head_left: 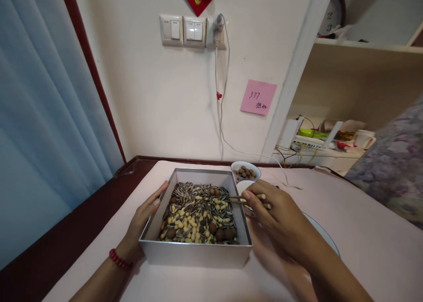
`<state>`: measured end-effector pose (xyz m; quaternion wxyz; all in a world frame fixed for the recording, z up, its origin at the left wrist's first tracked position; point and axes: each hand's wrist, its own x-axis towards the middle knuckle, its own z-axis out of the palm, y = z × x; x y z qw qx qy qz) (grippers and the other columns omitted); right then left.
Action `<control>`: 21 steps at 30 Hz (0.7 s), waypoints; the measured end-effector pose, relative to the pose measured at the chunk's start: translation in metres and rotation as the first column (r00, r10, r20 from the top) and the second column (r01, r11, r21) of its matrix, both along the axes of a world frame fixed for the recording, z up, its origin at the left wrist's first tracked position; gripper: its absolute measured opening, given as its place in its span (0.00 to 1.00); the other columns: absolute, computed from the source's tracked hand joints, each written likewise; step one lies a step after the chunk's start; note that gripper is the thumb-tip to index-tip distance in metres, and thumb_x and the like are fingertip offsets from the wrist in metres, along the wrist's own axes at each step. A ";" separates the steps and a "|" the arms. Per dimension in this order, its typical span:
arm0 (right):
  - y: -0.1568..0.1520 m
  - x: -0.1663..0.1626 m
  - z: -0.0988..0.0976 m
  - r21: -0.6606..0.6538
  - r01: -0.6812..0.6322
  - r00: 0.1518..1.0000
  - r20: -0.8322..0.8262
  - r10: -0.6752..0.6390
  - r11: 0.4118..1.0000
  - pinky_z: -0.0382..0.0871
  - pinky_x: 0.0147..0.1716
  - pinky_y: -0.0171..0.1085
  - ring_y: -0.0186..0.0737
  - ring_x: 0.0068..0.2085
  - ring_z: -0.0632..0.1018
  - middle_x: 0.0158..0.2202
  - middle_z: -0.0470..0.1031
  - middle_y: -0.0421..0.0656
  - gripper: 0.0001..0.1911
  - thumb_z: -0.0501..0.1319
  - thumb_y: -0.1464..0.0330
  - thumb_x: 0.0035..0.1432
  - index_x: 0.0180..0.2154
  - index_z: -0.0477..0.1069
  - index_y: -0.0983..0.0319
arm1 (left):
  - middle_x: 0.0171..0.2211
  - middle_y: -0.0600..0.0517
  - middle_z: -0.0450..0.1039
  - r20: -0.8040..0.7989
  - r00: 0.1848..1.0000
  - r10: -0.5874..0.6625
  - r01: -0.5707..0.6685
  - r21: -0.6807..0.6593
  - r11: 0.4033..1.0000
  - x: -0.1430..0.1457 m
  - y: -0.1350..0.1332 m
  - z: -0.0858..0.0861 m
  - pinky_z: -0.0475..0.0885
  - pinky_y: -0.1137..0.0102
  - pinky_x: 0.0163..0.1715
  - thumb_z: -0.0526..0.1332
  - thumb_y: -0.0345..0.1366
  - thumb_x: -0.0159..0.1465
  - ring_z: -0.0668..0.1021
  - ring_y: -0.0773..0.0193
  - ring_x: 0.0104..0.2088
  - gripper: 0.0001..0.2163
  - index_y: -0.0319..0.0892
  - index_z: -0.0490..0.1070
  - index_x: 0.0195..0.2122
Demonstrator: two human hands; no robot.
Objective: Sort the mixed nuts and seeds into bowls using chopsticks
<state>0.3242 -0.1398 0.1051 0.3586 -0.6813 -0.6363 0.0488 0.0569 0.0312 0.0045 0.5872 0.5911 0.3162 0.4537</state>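
Observation:
A silver-grey square box [197, 254] stands before me. It holds striped sunflower seeds [188, 195], peanuts in the shell [185, 225] and several round brown nuts [219, 235]. My left hand [144, 218] lies against the box's left wall with its fingers stretched out; a red bead bracelet is on that wrist. Above the right wall, my right hand [272, 216] grips wooden chopsticks [236, 199], whose tips point in over the seeds. Behind that hand, a white bowl [243, 186] is partly hidden.
A bowl of round brown nuts [245, 172] sits at the table's back. A blue-rimmed dish [325, 236] is partly covered by my right forearm. A white cable [264, 155] runs from the wall socket onto the pink table cover [360, 244]. Shelves with a router stand right.

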 end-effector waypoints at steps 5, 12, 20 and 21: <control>0.013 -0.002 -0.011 -0.024 0.004 0.998 0.068 -0.002 1.000 0.60 0.32 0.38 0.40 0.33 0.71 0.32 0.72 0.43 0.17 0.49 0.62 0.71 0.30 0.67 0.59 | 0.68 0.56 0.56 -0.002 1.000 0.007 -0.007 -0.002 1.000 -0.001 0.001 -0.001 0.60 0.58 0.64 0.62 0.50 0.62 0.60 0.47 0.67 0.24 0.53 0.70 0.59; 0.012 0.000 -0.011 0.007 0.028 0.998 0.048 -0.029 1.000 0.59 0.31 0.38 0.40 0.31 0.70 0.29 0.70 0.41 0.18 0.50 0.61 0.70 0.28 0.64 0.59 | 0.69 0.51 0.56 0.005 1.000 -0.012 0.012 -0.021 1.000 0.000 -0.002 0.001 0.61 0.55 0.64 0.61 0.49 0.64 0.61 0.45 0.66 0.26 0.49 0.68 0.62; 0.000 0.003 0.000 0.047 -0.007 0.997 -0.075 0.010 0.999 0.61 0.30 0.37 0.37 0.30 0.69 0.28 0.68 0.39 0.20 0.50 0.57 0.71 0.28 0.65 0.59 | 0.69 0.53 0.56 -0.009 1.000 0.009 -0.009 0.012 1.000 0.000 -0.001 0.001 0.59 0.59 0.65 0.61 0.48 0.64 0.60 0.47 0.67 0.25 0.48 0.69 0.61; -0.003 0.003 0.002 0.063 -0.018 0.995 -0.093 0.023 0.998 0.61 0.30 0.37 0.37 0.29 0.69 0.28 0.68 0.39 0.20 0.50 0.57 0.71 0.28 0.65 0.59 | 0.69 0.53 0.56 -0.006 1.000 0.001 0.000 0.012 1.000 0.000 -0.001 0.000 0.60 0.59 0.64 0.61 0.48 0.64 0.60 0.47 0.67 0.25 0.49 0.68 0.61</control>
